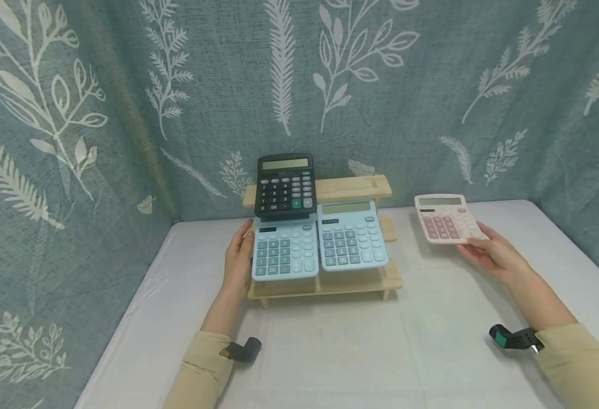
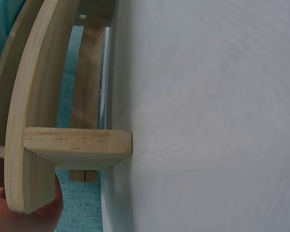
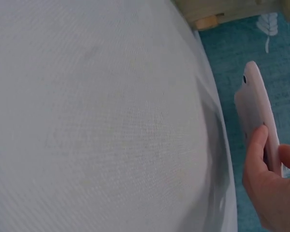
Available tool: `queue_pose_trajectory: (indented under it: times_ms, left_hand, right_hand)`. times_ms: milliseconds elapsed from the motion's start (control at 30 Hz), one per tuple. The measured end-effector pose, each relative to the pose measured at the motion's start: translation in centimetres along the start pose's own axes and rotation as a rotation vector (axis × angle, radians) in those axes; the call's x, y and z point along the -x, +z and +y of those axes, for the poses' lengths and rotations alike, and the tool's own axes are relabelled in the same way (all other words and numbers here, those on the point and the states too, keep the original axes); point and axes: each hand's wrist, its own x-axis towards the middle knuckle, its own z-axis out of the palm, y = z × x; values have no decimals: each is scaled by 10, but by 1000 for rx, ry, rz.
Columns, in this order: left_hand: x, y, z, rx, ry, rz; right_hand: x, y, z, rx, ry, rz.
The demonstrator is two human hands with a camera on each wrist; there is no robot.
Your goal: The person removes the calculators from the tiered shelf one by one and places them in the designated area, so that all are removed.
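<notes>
My right hand (image 1: 498, 253) pinches a pink-and-white calculator (image 1: 444, 218) by its lower right corner, thumb on the front and fingers behind. The right wrist view shows this calculator (image 3: 256, 101) edge-on, raised over the white cloth. At the left end of a tiered wooden stand (image 1: 325, 288), my left hand (image 1: 238, 258) grips the wood beside a light blue calculator (image 1: 286, 250). In the left wrist view the stand's end (image 2: 31, 111) partly hides those fingers. A second light blue calculator (image 1: 352, 236) leans on the stand to the right, and a black calculator (image 1: 285, 184) stands on the tier above.
White cloth (image 1: 330, 352) covers the table under the stand. A teal curtain with white leaf prints (image 1: 217, 85) hangs close behind and along both sides. Each wrist carries a small dark camera, the left one (image 1: 245, 349) just above the cloth.
</notes>
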Motion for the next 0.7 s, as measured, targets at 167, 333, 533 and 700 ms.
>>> queue_pose_trajectory:
  times_ms: [167,333,533,700]
  left_hand:
    - [-1,0,0,-4,5,3]
    - [-2,0,0,9,5,7]
    - [-1,-1,0,-3,-10,3]
    - [-1,-1,-1,-4,-7,-1]
  right_hand:
    - [-2,-3,1,21,25,-9]
    - [-4,-5,1,29,47,-17]
    - [-5,-7,2,21,63,-5]
    - [-7,-10,4,17,66,-9]
